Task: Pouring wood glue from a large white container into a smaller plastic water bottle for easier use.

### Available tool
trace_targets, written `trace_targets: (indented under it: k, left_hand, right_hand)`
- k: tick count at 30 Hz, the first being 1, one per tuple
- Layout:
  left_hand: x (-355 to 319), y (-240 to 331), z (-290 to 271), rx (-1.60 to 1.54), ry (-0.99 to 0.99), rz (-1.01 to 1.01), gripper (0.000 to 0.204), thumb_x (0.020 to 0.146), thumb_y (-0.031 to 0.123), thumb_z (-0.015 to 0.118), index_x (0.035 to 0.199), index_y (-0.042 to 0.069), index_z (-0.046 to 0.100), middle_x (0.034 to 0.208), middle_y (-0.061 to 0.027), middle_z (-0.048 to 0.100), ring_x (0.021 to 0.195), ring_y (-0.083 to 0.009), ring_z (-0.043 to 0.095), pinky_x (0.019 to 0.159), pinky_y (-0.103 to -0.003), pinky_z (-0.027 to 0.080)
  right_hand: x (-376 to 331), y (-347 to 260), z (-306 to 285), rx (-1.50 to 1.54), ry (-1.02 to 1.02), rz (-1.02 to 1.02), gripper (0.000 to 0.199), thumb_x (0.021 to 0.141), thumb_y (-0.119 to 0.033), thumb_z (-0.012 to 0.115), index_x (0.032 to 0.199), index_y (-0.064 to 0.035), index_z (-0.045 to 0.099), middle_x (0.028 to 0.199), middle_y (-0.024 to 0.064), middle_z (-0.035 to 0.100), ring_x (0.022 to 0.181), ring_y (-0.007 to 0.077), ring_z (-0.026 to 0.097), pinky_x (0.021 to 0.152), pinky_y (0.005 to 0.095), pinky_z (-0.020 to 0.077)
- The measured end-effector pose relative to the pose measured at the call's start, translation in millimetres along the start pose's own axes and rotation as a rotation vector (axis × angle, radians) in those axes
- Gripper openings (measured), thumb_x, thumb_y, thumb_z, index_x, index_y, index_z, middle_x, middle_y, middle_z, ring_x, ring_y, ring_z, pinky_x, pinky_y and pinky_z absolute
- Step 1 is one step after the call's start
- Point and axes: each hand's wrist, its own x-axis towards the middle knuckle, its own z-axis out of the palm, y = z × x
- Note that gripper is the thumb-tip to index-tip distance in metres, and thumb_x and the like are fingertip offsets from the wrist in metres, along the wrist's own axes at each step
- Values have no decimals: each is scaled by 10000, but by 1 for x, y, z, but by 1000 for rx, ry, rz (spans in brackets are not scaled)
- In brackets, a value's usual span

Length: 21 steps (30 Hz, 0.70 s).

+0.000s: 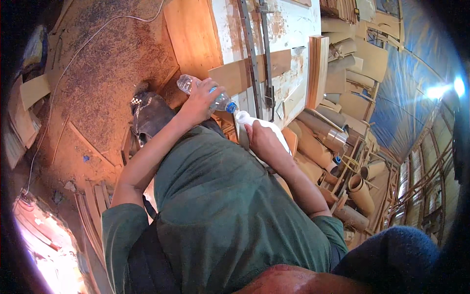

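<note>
Dark-blue rounded fabric [396, 259], five o'clock. Left hand [199, 102], eleven o'clock, grips a clear cylindrical plastic bottle [222, 101] tilted toward a white round-mouthed plastic bottle [274, 128], two o'clock, clasped by the right hand [267, 144]. Misaligned mouths could cause spillage.

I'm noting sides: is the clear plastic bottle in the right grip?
No, the left grip holds the clear plastic bottle; the right grip holds a white bottle.

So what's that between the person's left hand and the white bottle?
In the head view, the blue-tipped end of the clear bottle, tilted downward, sticks out from the left hand toward the white bottle.
</note>
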Motion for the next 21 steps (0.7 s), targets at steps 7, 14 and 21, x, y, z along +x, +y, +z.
trace_targets:
  k: [7,14,21]
  left_hand:
    - [-2,2,7,-37,7,4,666,712,75,787,1321,129,525,1287,-133,508,1349,-361,425,1143,-647,225]
    - [1,4,8,-85,2,22,676,705,71,791,1324,133,525,1275,-132,507,1344,-356,427,1146,-649,220]
    - [2,3,13,-64,6,36,697,673,62,804,1310,127,528,1252,-133,511,1323,-356,441,1147,-634,231]
  right_hand:
    - [-2,6,6,-19,41,-55,347,1047,-295,469,954,36,515,745,323,646,714,523,639,631,610,486]
    - [-7,4,1,11,25,-14,381,1059,-328,447,977,35,526,774,341,628,777,533,616,684,610,451]
    - [-6,8,5,17,25,7,378,1060,-330,443,983,33,516,774,348,623,778,544,612,690,619,448]
